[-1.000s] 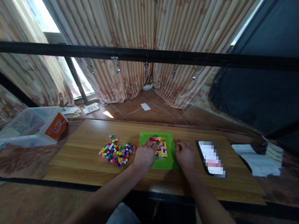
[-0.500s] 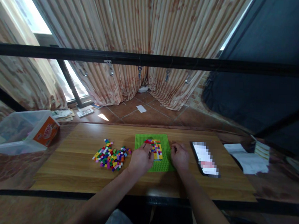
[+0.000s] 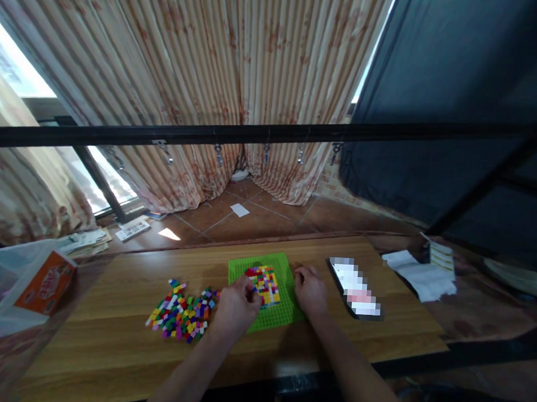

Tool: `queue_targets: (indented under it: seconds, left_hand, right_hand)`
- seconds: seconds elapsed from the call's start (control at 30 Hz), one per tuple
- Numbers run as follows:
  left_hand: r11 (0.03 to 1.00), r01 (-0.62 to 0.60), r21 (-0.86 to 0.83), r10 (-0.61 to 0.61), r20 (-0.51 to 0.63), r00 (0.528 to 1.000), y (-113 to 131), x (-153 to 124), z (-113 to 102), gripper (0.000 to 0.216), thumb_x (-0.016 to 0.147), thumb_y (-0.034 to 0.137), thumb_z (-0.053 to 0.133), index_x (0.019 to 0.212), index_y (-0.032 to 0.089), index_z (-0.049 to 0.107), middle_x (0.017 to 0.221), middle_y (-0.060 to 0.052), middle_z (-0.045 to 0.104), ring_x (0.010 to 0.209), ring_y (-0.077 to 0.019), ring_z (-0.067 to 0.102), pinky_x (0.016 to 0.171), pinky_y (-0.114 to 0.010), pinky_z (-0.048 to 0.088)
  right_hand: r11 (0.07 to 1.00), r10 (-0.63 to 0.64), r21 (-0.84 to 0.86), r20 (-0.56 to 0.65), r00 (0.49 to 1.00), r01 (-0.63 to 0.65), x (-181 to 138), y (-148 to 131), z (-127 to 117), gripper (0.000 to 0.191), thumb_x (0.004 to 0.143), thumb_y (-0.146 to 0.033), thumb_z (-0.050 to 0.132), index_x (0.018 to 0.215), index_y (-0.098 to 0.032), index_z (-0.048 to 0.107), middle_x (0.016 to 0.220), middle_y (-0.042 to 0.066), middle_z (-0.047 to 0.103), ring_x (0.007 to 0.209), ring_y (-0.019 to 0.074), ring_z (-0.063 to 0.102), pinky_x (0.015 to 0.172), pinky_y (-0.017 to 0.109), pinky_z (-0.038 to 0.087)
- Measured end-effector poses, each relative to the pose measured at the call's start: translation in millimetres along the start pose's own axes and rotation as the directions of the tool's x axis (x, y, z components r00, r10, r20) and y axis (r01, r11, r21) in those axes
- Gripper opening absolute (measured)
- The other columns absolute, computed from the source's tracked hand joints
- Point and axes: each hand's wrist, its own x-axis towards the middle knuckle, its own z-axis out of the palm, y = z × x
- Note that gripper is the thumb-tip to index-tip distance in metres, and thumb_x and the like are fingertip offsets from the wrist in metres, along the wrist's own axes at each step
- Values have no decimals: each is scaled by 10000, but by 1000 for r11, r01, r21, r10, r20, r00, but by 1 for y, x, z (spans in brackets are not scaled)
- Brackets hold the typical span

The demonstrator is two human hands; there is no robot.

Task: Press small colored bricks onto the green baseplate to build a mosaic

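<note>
A green studded baseplate [image 3: 268, 326] lies on the wooden table, bearing a block of small multicoloured toy bricks [image 3: 268, 283] in red, yellow, white and purple. Over the plate's left side is my left hand [image 3: 236, 304], its thumb and fingers pinched at the left edge of the built bricks. Whatever sits between those fingertips is too small to make out. My right hand [image 3: 312, 292] rests by the plate's right edge with its fingers curled in. Its fingertips are partly hidden, so any held piece does not show. A heap of loose bricks [image 3: 181, 313] lies left of my left hand.
A phone [image 3: 354, 288] with a lit screen lies on the table [image 3: 109, 318] to the right. Beyond the left end stands a clear plastic bin [image 3: 3, 289] with an orange label. Papers [image 3: 420, 272] lie past the right end. A black bar [image 3: 186, 138] crosses beyond the table.
The view has tilted and shifted. My left hand has drawn slightly left and back from the built bricks, uncovering more of them. My right hand stays at the plate's right edge.
</note>
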Motion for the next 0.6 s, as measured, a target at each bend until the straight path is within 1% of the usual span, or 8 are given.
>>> queue_targets:
  seconds: [0.1, 0.23, 0.33, 0.43, 0.6]
  left_hand:
    - [999, -5, 52, 5, 11, 1000, 1, 1, 0, 65, 786, 156, 539, 735, 194, 526, 619, 37, 569, 551, -94, 535, 548, -202, 338]
    - [977, -76, 198, 67, 52, 996, 7, 2, -2, 62, 802, 138, 529, 820, 195, 542, 752, 3, 633, 669, -120, 602, 621, -220, 381]
    - [938, -136, 319, 105, 112, 988, 12, 4, -4, 114, 831, 145, 502, 916, 195, 559, 887, -34, 667, 755, -148, 641, 674, -244, 421]
    - [887, -179, 427, 110, 181, 977, 18, 6, -5, 185, 848, 157, 477, 1005, 190, 570, 1025, -71, 668, 843, -178, 666, 718, -269, 461]
    - [804, -247, 541, 113, 269, 956, 26, 9, -5, 292, 869, 155, 417, 1117, 171, 569, 1093, -102, 656, 908, -219, 680, 748, -313, 505]
  right_hand:
    - [1000, 7, -15, 5, 1000, -7, 0, -1, -1, 214, 880, -149, 474, 828, -186, 679, 885, 53, 634, 758, 148, 570, 711, 252, 384]
    - [1000, 10, -21, 14, 1000, -10, 0, -2, -1, 217, 886, -148, 470, 833, -184, 677, 884, 54, 635, 767, 153, 578, 708, 256, 383]
    - [1000, 13, -11, 19, 1000, -12, 1, -3, -2, 214, 885, -143, 473, 839, -184, 678, 901, 60, 640, 799, 157, 586, 721, 255, 386]
    - [1000, 16, 0, 13, 1000, -16, 1, -4, -2, 215, 886, -137, 474, 840, -185, 679, 913, 64, 645, 827, 158, 585, 732, 250, 387]
    - [1000, 17, 12, 22, 1000, -17, 2, -3, 0, 210, 887, -135, 479, 828, -190, 673, 917, 59, 647, 818, 151, 578, 725, 244, 381]
